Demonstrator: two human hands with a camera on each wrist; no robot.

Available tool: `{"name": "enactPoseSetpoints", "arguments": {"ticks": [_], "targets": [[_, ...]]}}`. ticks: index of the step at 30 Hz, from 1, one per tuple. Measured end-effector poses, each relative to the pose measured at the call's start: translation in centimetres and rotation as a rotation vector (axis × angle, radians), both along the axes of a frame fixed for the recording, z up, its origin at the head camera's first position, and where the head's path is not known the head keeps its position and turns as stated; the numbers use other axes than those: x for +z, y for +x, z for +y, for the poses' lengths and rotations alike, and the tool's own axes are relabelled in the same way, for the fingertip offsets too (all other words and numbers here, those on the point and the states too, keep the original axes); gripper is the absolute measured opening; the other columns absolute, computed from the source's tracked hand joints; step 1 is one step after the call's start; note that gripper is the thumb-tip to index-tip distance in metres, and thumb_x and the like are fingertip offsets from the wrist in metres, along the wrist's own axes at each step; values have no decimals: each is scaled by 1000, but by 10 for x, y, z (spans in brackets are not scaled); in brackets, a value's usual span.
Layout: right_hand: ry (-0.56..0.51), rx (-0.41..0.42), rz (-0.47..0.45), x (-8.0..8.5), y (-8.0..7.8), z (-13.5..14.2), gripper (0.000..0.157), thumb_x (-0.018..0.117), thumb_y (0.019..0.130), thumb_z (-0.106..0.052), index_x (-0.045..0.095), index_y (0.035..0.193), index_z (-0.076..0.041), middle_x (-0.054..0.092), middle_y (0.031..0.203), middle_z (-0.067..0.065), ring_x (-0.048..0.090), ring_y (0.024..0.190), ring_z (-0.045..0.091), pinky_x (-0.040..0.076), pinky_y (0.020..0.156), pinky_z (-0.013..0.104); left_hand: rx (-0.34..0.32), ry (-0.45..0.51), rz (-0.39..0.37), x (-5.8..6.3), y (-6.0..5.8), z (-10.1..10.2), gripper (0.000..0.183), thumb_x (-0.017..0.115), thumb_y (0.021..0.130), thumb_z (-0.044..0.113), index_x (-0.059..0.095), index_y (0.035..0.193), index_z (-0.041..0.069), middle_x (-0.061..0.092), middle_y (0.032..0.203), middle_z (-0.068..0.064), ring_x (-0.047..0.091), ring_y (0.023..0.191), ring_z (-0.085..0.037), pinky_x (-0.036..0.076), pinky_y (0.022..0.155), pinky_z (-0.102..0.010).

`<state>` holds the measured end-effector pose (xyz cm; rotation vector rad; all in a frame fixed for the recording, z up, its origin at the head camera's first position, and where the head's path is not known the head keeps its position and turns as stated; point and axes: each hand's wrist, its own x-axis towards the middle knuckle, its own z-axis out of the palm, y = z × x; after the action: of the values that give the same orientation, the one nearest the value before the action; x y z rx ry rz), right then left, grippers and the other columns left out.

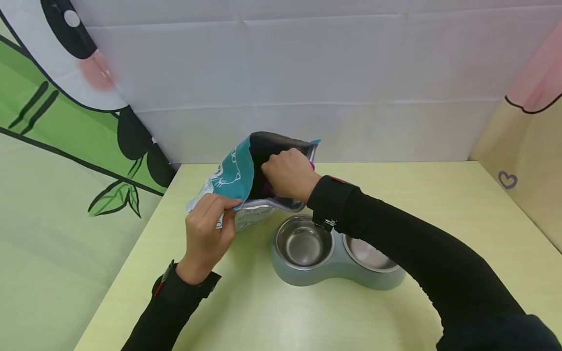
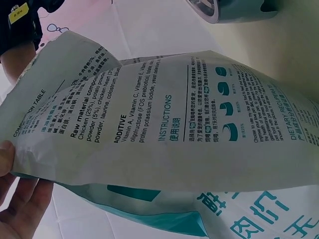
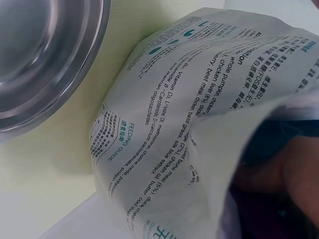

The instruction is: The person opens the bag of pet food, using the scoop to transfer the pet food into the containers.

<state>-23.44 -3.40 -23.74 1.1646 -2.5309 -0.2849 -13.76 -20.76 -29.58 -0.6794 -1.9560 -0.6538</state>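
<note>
A teal and white pet food bag [image 1: 234, 170] leans with its dark mouth open, a cat drawing on its side. My left hand [image 1: 210, 225] pinches the near left corner of its rim, thumb and fingers on either side in the left wrist view. My right hand [image 1: 290, 173] reaches into the mouth with curled fingers around a purple object [image 3: 259, 214], mostly hidden by the hand and bag wall. Just below the bag stands a grey-blue double pet bowl [image 1: 338, 281] with two steel dishes, the left one [image 1: 305, 243] near my right wrist.
The pale yellow table [image 1: 281, 317] runs back to a white cloth backdrop [image 1: 329, 73]. A printed green cloth [image 1: 66, 122] hangs at left. My right sleeve [image 1: 417, 243] passes over the bowl's right dish [image 1: 369, 253] and partly covers it.
</note>
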Motion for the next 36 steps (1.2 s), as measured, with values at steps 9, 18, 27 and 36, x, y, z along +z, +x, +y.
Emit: {"name": "enactPoseSetpoints", "arguments": {"ticks": [9,18,27,36], "targets": [[-5,-19,-35,0,1,-1,15,61,79,-25,56,70,-15,53,65,1,50,56,17,47,52,35,-3,-6,6,0,-1,-1,11,58,79,-3,61,88,2,60,78,-10,55,74,-20,52,64,-40],[-5,-38,-96,-1,1,-7,12,59,81,-25,57,74,-16,54,69,1,50,58,17,47,53,35,-4,5,5,1,-1,-2,12,59,77,-4,61,87,2,60,78,-10,55,74,-20,52,65,-39],[-48,-43,-149,-4,0,-6,12,59,82,-26,57,78,-15,54,71,2,50,60,17,46,53,35,-7,0,0,1,-1,-3,13,58,77,-6,60,87,2,60,78,-9,55,74,-20,52,65,-39],[-80,-50,-165,-7,0,-5,14,60,82,-28,56,77,-15,52,69,1,48,58,16,44,49,32,-8,-3,4,2,-1,-3,11,56,79,-4,60,87,2,60,77,-10,55,74,-20,52,66,-40]]}}
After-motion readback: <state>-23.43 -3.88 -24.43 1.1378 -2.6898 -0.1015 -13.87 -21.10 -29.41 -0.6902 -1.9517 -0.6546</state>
